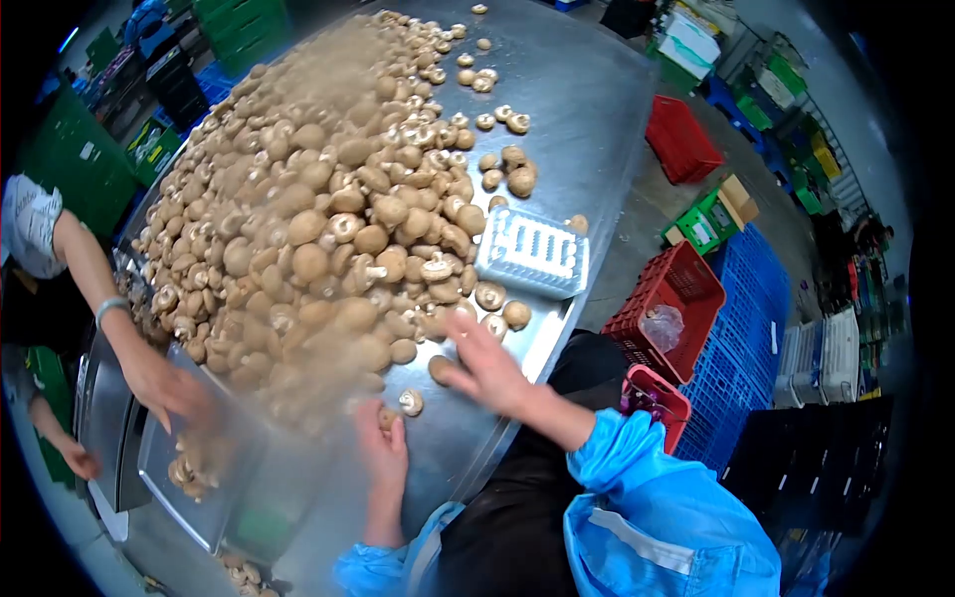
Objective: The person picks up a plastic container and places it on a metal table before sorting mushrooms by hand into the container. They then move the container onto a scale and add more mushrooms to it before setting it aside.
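A large heap of brown mushrooms [328, 219] covers much of the metal table [587, 90]. My left hand [383, 443], near the table's front edge, has its fingers around a mushroom [386, 416]. Beside it on the table lies a mushroom [410, 402] with its pale underside up. My right hand [487, 363] is at the heap's right edge, its thumb by a brown mushroom [438, 370] and its fingertips beside others; the fingers are apart. A stack of clear plastic trays [534, 251] rests beyond it near the table's right edge.
At the left, another person's hand [164, 383] is over a metal tray [184, 488] holding mushrooms. Another hand [78, 460] shows farther left. Red crates [668, 303] and a blue pallet [746, 338] stand on the floor to the right. Blur hides part of the lower heap.
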